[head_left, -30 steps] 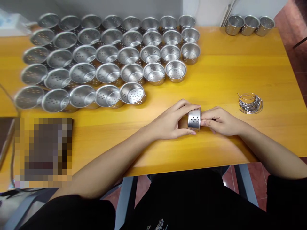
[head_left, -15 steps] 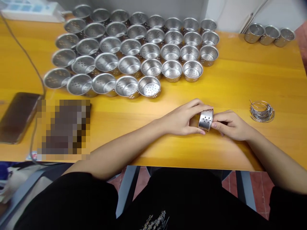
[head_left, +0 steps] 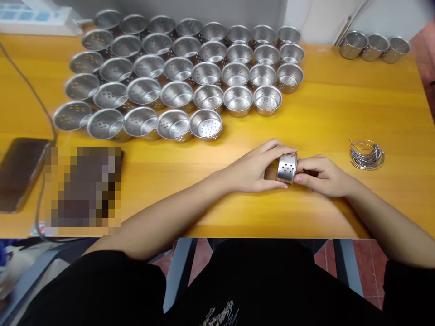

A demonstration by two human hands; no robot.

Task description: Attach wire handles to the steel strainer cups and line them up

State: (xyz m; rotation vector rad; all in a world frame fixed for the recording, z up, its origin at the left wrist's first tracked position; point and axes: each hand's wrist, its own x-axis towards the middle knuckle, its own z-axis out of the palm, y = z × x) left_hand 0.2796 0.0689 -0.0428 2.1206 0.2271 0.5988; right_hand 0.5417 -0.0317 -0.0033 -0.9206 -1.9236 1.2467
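A small perforated metal cup (head_left: 287, 168) lies tipped on its side between my hands, just above the table. My left hand (head_left: 263, 167) holds it, with the thumb below and the fingers over the top. At the cup's right end, the thumb and forefinger of my right hand (head_left: 319, 175) are pinched together against the rim. Whatever is between those fingertips is too small or hidden to make out. Right of my right hand lies a small pile of bent wire pieces (head_left: 367, 155).
Several rows of similar perforated cups (head_left: 176, 95) stand upright on the yellow table (head_left: 326, 108) at the back left. Three more cups (head_left: 374, 46) are at the far right. A dark phone (head_left: 22, 174), a blurred-out dark object (head_left: 84, 190) and a cable (head_left: 42, 106) are on the left.
The whole view has shifted slightly. Both hands keep hold around the cup in nearly the same pose, with the right fingers still at its rim.
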